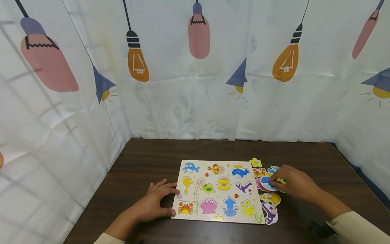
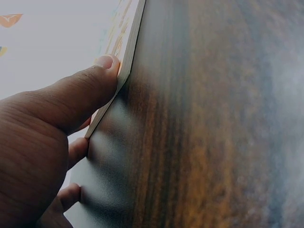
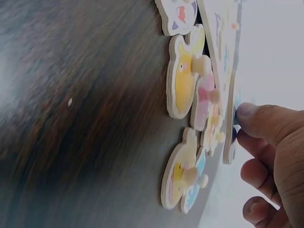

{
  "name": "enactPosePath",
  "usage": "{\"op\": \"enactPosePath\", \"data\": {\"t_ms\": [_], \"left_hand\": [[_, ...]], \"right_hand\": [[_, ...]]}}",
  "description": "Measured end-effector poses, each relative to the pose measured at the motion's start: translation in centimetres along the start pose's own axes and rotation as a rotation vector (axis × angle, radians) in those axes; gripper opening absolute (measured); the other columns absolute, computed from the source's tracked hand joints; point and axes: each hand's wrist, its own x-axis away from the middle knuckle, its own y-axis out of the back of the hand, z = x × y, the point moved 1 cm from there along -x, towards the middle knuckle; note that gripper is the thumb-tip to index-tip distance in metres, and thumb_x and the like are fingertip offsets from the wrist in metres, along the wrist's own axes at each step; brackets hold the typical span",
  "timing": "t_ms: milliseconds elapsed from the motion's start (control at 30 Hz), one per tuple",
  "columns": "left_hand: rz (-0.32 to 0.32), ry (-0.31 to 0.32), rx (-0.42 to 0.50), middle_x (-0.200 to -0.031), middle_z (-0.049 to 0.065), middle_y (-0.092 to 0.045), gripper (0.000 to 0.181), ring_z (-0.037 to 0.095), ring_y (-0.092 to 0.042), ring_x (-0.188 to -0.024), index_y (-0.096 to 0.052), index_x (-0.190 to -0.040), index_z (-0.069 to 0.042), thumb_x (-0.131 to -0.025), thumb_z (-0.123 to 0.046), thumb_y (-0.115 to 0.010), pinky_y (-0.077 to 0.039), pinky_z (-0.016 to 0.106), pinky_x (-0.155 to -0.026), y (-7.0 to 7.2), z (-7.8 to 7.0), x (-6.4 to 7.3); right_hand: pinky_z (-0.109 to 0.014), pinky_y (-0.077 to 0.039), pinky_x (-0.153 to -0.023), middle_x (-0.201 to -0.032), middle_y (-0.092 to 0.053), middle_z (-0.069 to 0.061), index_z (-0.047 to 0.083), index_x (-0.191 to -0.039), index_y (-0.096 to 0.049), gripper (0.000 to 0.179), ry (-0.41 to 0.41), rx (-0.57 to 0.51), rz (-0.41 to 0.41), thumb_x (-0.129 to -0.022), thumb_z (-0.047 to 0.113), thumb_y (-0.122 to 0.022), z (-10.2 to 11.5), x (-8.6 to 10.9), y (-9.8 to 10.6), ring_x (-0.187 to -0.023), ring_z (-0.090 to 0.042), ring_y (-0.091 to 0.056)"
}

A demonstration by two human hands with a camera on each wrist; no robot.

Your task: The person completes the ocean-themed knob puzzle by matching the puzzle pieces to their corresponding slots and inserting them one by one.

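A pale wooden puzzle board (image 1: 223, 218) printed with sea animals lies flat on the table. My left hand (image 1: 156, 200) rests at its left side, the thumb (image 2: 102, 76) touching the near corner and the other fingers along the edge. With thumb and fingertips my right hand (image 1: 292, 181) pinches a blue whale puzzle piece (image 1: 266, 184) by its knob. In the right wrist view this piece (image 3: 229, 123) shows edge-on, raised above the loose pieces. A knob stands on the blue dolphin (image 1: 190, 167) at the board's far left.
Loose knobbed pieces lie along the board's right side: a yellow starfish (image 1: 255, 162), a crab (image 1: 259, 173), a yellow piece (image 1: 270, 199), a purple whale (image 1: 270, 214) and several others partly covered. The dark wooden table (image 1: 146, 159) meets a patterned curtain (image 1: 195, 112) behind.
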Motion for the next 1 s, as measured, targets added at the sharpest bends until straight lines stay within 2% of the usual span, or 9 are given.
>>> {"op": "enactPosePath", "data": {"t_ms": [500, 767, 1000], "left_hand": [[-0.011, -0.005, 0.003, -0.152, 0.001, -0.051, 0.059, 0.046, -0.025, -0.149, -0.066, -0.132, -0.032, -0.079, -0.047, -0.086, 0.0, 0.079, -0.109, 0.0, -0.1, 0.0], [-0.009, -0.004, 0.001, -0.152, 0.001, -0.051, 0.06, 0.046, -0.024, -0.149, -0.066, -0.132, -0.033, -0.078, -0.049, -0.086, 0.001, 0.079, -0.109, 0.0, 0.0, -0.1], [-0.017, -0.017, 0.008, -0.151, 0.002, -0.051, 0.06, 0.047, -0.025, -0.148, -0.066, -0.132, -0.032, -0.078, -0.049, -0.086, 0.0, 0.08, -0.108, -0.1, 0.0, 0.0]], "right_hand": [[-0.035, -0.059, -0.072, -0.096, -0.066, 0.013, 0.029, -0.093, -0.081, 0.015, -0.017, -0.073, -0.037, -0.083, 0.02, -0.087, 1.0, -2.1, -1.1, -0.089, -0.013, -0.064], [-0.037, -0.059, -0.075, -0.094, -0.065, 0.016, 0.029, -0.094, -0.081, 0.014, 0.002, -0.089, -0.01, -0.085, 0.02, -0.085, 1.7, -3.1, -1.3, -0.091, -0.011, -0.062], [-0.04, -0.059, -0.078, -0.093, -0.064, 0.013, 0.027, -0.092, -0.081, 0.012, -0.043, -0.127, 0.003, -0.085, 0.02, -0.086, 2.3, -4.0, -1.6, -0.09, -0.013, -0.062]]}}
